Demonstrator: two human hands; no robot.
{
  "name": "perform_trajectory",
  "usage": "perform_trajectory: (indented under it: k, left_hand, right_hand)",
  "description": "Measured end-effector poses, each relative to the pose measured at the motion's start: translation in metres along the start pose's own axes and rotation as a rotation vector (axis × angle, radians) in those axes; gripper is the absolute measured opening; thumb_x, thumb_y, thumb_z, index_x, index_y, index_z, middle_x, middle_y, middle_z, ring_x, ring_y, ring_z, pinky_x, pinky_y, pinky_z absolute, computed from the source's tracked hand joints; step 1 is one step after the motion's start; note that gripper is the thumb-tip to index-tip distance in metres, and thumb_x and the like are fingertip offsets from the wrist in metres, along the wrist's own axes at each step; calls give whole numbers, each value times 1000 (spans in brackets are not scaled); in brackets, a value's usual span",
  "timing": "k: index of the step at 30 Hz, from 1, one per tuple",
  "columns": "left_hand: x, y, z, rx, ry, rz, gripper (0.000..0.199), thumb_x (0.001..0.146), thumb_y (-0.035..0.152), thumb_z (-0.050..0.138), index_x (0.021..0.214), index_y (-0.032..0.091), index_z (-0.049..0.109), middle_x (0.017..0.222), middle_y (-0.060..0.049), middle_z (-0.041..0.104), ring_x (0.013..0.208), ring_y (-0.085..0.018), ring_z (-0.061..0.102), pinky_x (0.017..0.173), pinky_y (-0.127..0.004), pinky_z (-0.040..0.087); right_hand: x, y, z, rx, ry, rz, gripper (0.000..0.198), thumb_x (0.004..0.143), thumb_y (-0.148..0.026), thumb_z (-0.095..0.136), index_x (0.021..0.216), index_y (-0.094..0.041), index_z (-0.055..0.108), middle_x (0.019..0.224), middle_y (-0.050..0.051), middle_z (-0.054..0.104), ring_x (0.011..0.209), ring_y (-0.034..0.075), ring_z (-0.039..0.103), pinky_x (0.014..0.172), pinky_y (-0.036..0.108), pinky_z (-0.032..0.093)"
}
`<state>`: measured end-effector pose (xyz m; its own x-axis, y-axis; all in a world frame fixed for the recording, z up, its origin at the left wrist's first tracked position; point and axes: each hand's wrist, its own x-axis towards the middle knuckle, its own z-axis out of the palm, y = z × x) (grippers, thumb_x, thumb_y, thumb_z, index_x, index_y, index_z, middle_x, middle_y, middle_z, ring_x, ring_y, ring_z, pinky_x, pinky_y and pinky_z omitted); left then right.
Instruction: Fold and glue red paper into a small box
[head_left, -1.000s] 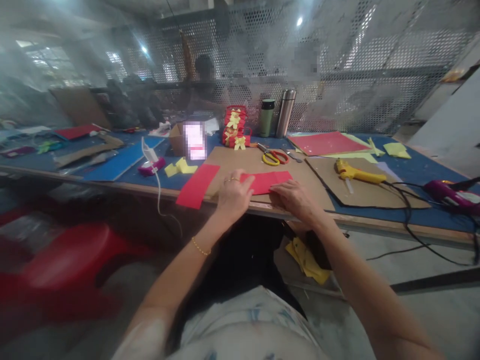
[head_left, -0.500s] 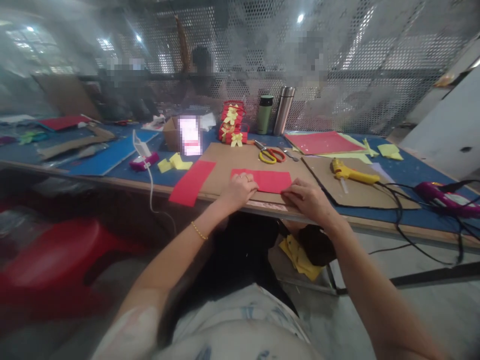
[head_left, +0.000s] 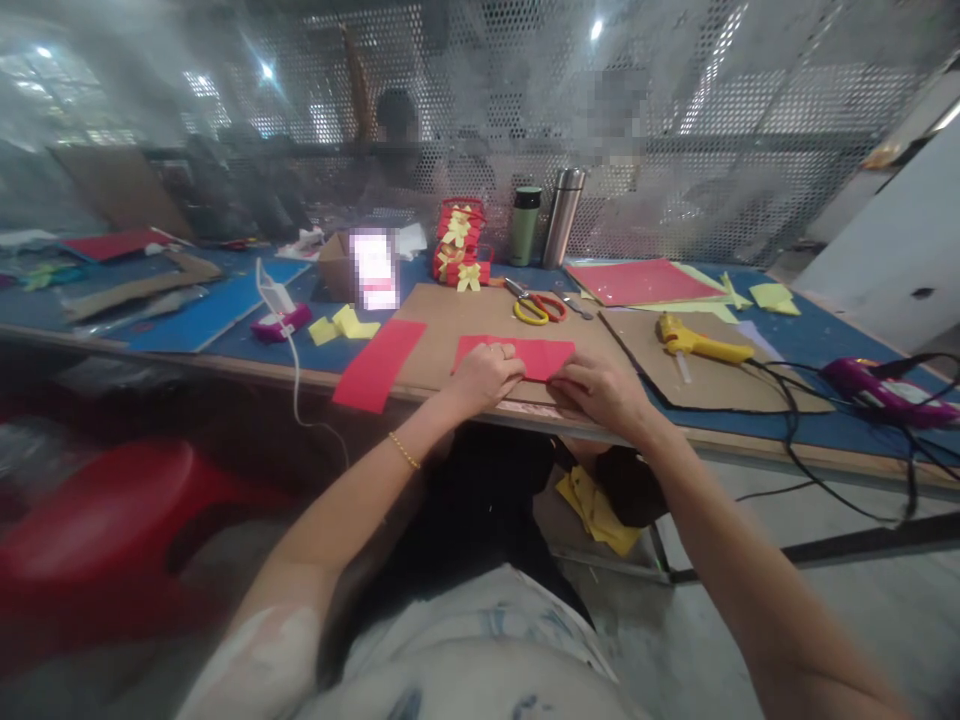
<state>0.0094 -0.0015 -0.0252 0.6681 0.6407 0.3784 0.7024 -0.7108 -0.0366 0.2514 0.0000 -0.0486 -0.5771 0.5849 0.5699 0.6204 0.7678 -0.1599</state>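
Observation:
A creased sheet of red paper lies on the brown cardboard in front of me. My left hand is closed over its left part, fingers bent at the near edge. The near right corner sits pinched between the thumb and fingers of my right hand. My fingers hide part of that near edge. Left of my hands, a second red paper strip rests partly on the cardboard. Scissors with yellow and red handles lie beyond the sheet I hold.
A yellow glue gun lies on another cardboard piece at right, its black cable looping over the table edge. Behind stand red lantern-like crafts with yellow bows, a green bottle, a steel flask and a lit phone.
My right hand has shifted a little to the left along the near edge of the red paper. My left hand has slid slightly right over it. The view has moved slightly.

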Motion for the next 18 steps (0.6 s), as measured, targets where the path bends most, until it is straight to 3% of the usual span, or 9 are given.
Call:
perform_trajectory:
  k: [7, 18]
  left_hand:
    - [1, -7, 0, -384, 6, -169, 12, 93, 22, 60, 85, 17, 69, 94, -7, 70, 96, -21, 62, 90, -35, 48]
    - [23, 3, -18, -302, -211, -384, 21, 92, 30, 55, 76, 19, 65, 85, -6, 73, 81, -21, 64, 77, -33, 47]
  right_hand:
    - [12, 5, -1, -13, -166, 195, 27, 101, -27, 50, 88, -19, 72, 90, 10, 71, 82, 22, 61, 75, 32, 43]
    - [23, 9, -12, 73, -284, 396, 24, 93, -37, 58, 82, -20, 71, 81, 6, 73, 70, 17, 58, 63, 28, 37]
